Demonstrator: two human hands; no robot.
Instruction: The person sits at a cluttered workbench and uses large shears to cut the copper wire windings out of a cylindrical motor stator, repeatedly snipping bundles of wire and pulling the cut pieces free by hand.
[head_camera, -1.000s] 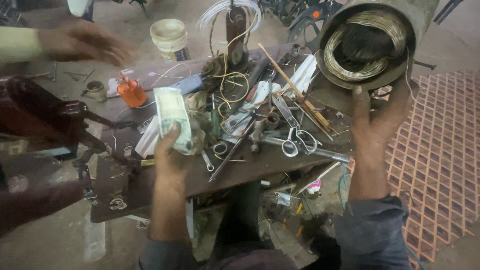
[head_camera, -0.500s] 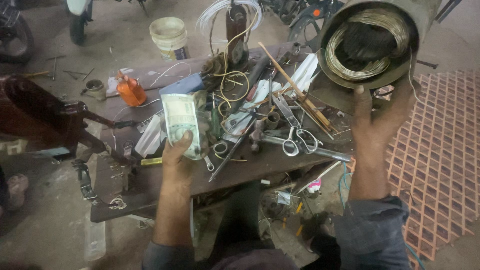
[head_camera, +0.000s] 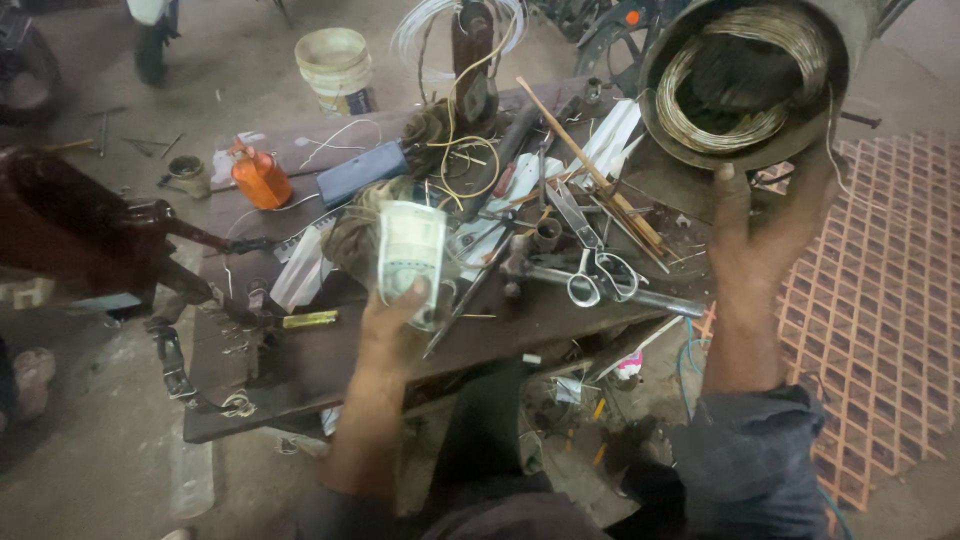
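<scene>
Since a second ago, another person's hand at the upper left has gone from view, and the left hand (head_camera: 395, 320) has carried the banknotes (head_camera: 410, 258) a little to the right over the worktop (head_camera: 300, 365); the right hand has hardly shifted.

The left forearm rises from the bottom edge, bare, with the wrist bent slightly back. Its fingers are closed on the lower end of the folded banknotes, thumb in front, so the pale green wad stands nearly upright above the knuckles, over the clutter at the middle of the worktop.

The right hand (head_camera: 760, 235) is raised higher, at the right of the view, arm in a dark rolled sleeve (head_camera: 750, 470). Its palm faces up and away, fingers spread and pressed against the lower rim of a big metal cylinder (head_camera: 745, 80), which lies tilted with its open mouth toward the camera. Inside the mouth sits a coil of wire (head_camera: 740, 95). The hand supports the cylinder from below rather than wrapping it.

Just right of the banknotes lie scissors (head_camera: 600, 275), a wrench (head_camera: 600, 285) under them and wooden sticks (head_camera: 590, 170). An orange oil can (head_camera: 258, 175) stands at the worktop's far left, a blue flat box (head_camera: 362, 172) beside it. A pale bucket (head_camera: 335, 68) stands on the floor beyond. An orange mesh mat (head_camera: 880, 300) covers the floor at right.
</scene>
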